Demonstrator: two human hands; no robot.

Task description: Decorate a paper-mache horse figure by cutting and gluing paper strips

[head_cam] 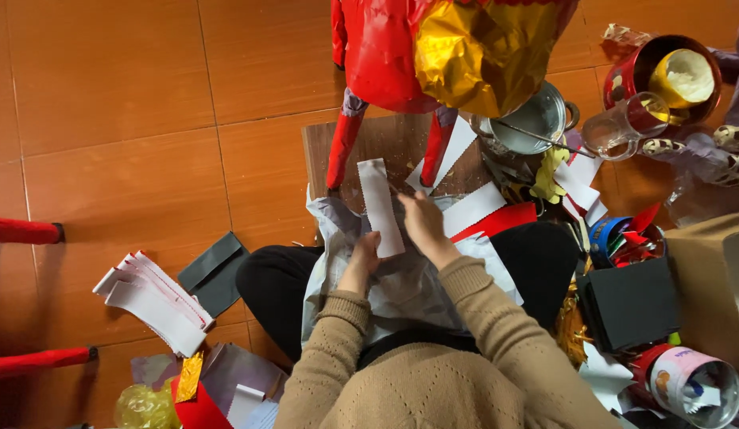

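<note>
A large figure wrapped in red and gold foil (445, 48) stands on thin red legs over a wooden board (385, 147) on the tiled floor (107, 103), filling the top of the view. Below it, a sheet of clear plastic (401, 286) lies over the seated person's lap. At the right edge is a brown cardboard box (715, 278); what it holds cannot be seen. Beside it lies a black folded paper block (628, 306).

The red tin (651, 67) at upper right holds a gold cup of white paste (683, 75). A steel pot (536, 119) with a thin rod across its rim sits just behind the board. A clear glass mug (624, 127) lies near the tin. A blue-rimmed tub (616, 238) holds red and green scraps, and a pink tin (695, 385) at lower right holds white scraps.

A stack of white strips (155, 302) lies on the floor at left.

The white paper strip (381, 206) stands upright over the lap, between both hands. The left hand (363, 254) is closed on its lower end; the right hand (421, 218) pinches its right edge.
</note>
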